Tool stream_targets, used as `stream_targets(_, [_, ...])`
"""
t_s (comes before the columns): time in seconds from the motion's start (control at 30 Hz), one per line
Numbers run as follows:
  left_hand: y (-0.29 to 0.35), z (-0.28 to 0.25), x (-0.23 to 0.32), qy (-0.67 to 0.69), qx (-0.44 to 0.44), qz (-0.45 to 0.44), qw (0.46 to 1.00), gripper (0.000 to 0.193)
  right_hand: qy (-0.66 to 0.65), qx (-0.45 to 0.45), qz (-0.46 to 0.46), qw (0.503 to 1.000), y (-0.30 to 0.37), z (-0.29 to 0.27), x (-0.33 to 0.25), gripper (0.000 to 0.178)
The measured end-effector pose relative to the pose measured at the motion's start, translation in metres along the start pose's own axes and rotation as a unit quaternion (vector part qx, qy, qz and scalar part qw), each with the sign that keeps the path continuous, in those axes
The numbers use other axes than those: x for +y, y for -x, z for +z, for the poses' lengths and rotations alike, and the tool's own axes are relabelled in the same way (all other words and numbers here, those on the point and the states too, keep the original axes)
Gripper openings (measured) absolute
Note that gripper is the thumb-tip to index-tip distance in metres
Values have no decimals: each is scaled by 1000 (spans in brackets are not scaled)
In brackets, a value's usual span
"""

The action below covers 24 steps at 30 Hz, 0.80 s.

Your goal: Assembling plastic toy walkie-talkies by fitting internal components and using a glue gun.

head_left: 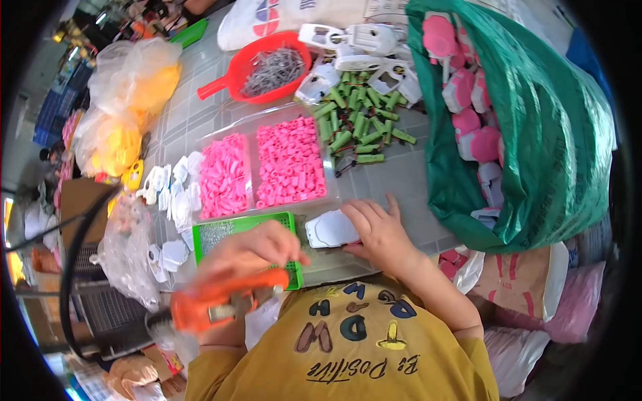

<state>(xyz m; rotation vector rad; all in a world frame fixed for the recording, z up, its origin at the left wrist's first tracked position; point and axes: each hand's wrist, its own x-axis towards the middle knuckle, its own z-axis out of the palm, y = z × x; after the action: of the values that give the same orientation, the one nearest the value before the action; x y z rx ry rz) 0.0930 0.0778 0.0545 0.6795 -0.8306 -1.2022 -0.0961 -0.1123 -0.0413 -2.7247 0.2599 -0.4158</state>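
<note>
My right hand (381,230) grips the right end of a flat white plastic casing (331,229) at the table's near edge, fingers over its top and thumb along the near side. To the left, my left hand (257,246) hovers over a green tray (291,224) of small metal screws (215,232). Its fingers are pinched together; what they hold, if anything, is too small to make out. An orange handheld tool (221,301), partly blurred, lies across in front of my left forearm. Whether the left palm supports it is hidden.
Behind the green tray, a clear divided box holds pink plastic parts (291,160). Beyond are green battery cells (364,123) with wires, white casings (361,40) and a red scoop (233,77) of grey pieces. A green sack (535,134) stands right; a black cable (67,287) curves left.
</note>
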Motion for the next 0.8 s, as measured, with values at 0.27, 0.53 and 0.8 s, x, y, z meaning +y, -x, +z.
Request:
stream_targets(0.27, [-52,0,-46,-650,-99,-12,753,61,-194,0,65,979,13,-36,29,70])
stream_targets(0.53, [-74,11,-50,-635,-92,83,763,55,-61,234,-14,970,19,-87,18,71])
stream_targets(0.8, [-78,22,-66,-670,-25,256,696,58,-688,273,175,649,41,-23,-10,72])
